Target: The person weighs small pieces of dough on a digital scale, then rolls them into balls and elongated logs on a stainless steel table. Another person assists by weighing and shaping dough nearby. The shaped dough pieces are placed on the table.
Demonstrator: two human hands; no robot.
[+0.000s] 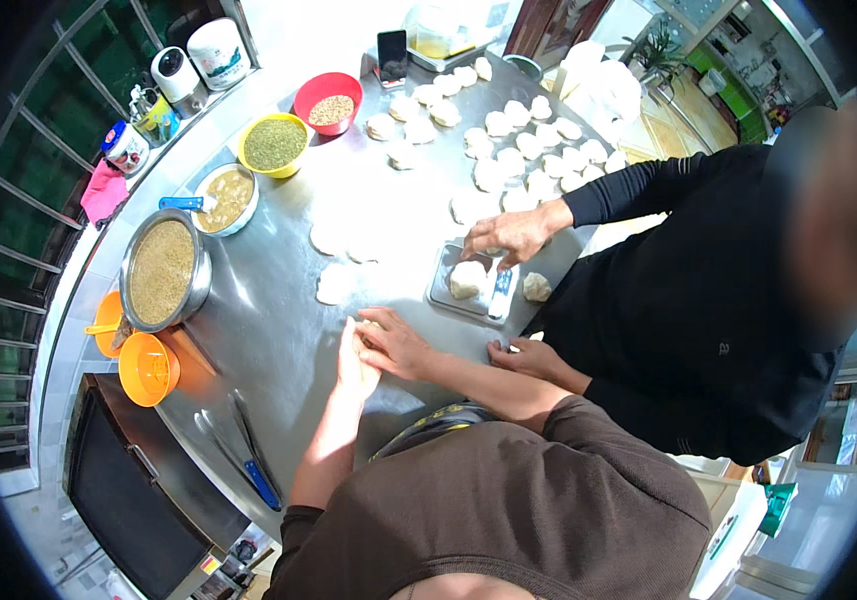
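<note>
My left hand point(357, 367) and my right hand point(398, 344) are cupped together just above the near part of the steel table. Between them is a piece of dough point(375, 323), mostly hidden by my fingers. Just beyond my hands a pale dough lump point(334, 284) lies on the table, with more lumps behind it, washed out by glare. To the right, a digital scale point(497, 308) bears a dough lump point(468, 280). A co-worker's hand point(519, 235) reaches over the scale; the other hand holds a small pale piece at the table edge.
Many dough lumps point(530, 146) cover the far right of the table point(269, 300). Along the left stand a steel bowl of brownish filling point(163, 262), a yellow bowl point(275, 144), a red bowl point(330, 103) and orange bowls point(149, 370). A blue-handled knife point(261, 484) lies near the left edge.
</note>
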